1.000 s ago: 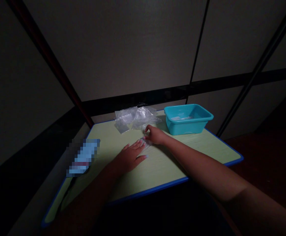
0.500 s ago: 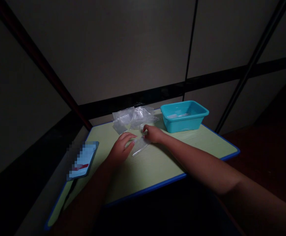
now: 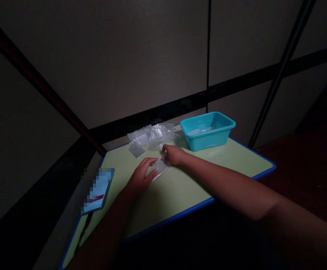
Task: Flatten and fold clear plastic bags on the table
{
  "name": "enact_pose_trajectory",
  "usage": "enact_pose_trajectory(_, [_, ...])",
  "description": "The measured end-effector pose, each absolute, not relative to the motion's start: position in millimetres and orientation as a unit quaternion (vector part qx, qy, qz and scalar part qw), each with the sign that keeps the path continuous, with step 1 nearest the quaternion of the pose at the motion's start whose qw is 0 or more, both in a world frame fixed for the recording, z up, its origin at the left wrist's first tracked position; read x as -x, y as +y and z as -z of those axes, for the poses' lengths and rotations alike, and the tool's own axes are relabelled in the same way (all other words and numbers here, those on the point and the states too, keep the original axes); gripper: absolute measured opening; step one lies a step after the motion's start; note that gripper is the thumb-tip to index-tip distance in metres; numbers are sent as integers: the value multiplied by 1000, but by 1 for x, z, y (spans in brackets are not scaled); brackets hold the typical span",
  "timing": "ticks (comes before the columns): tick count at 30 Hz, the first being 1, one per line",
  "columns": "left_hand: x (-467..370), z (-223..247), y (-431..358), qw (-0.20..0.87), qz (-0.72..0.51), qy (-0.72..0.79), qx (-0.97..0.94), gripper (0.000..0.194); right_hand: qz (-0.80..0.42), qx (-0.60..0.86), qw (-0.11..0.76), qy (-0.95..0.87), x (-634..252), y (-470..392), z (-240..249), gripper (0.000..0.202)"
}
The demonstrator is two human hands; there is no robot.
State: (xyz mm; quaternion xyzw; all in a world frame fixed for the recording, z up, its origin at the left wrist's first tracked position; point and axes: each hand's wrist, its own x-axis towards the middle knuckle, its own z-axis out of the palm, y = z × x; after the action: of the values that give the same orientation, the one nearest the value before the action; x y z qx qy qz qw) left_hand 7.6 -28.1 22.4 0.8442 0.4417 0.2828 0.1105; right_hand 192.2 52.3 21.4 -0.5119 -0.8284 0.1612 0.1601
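A small clear plastic bag [image 3: 161, 169] lies on the table between my hands. My right hand [image 3: 174, 154] pinches its far right end with curled fingers. On the bag's left side rests my left hand [image 3: 143, 175], thumb and fingers apart and touching the plastic. Just beyond both hands is a loose pile of clear plastic bags [image 3: 155, 135], overlapping and shiny. What the right fingertips hold is partly hidden by the hand.
A turquoise plastic basin [image 3: 210, 140] with pale, thin items inside stands at the back right of the pale green, blue-edged table [image 3: 191, 187]. A phone-like flat device [image 3: 99, 191], partly blurred out, is at the left edge. A panelled wall rises behind.
My left hand has shifted slightly right onto the bag, its fingers now covering more of it. The right hand keeps its pinch. The whole view has tilted a little.
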Motion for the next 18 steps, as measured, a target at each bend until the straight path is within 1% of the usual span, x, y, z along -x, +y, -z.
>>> enact_pose_trajectory(5, [2,-23,-24,52,-374,490,-786,27,-162,513,158,-828,-192,52,-23,34])
enact_pose_trajectory(8, [5,-20,-22,71,-399,507,-761,29,-156,517,149,-828,-193,52,-25,35])
enact_pose_trajectory(13, [6,-18,-18,93,-376,497,-777,27,-138,527,145,-826,-192,49,-28,45])
enact_pose_trajectory(16, [6,-19,-18,84,-343,469,-809,29,-123,529,132,-829,-191,46,-29,40])
enact_pose_trajectory(18, [7,-19,-19,85,-293,452,-838,31,-112,526,129,-833,-191,44,-30,36])
